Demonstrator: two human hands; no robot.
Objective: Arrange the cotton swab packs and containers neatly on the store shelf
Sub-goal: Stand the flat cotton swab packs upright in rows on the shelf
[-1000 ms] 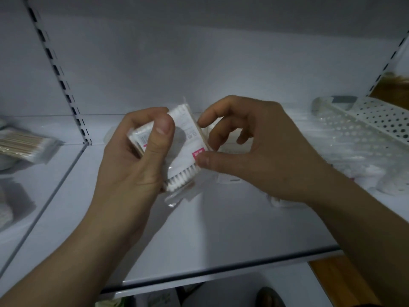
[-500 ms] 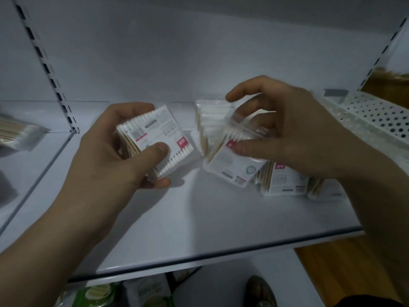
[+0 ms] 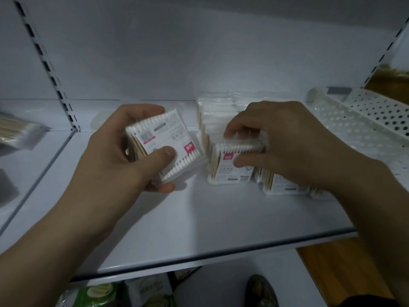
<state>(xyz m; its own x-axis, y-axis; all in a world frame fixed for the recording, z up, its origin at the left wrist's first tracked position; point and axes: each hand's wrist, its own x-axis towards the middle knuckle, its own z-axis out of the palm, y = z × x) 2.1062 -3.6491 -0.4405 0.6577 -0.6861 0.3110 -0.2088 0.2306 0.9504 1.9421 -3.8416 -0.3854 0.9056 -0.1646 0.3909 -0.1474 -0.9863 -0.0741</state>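
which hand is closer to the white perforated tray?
Right. The right hand pinches a standing swab pack just left of the perforated tray; the left hand holds a second swab pack farther left.

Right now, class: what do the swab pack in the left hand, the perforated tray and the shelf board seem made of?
Clear-wrapped swab pack: thin glossy plastic film, likely; pale wooden-looking sticks, white fluffy tips. White perforated tray: probably moulded plastic, matte, with regular round holes. White shelf board: seems painted metal, smooth with faint sheen.
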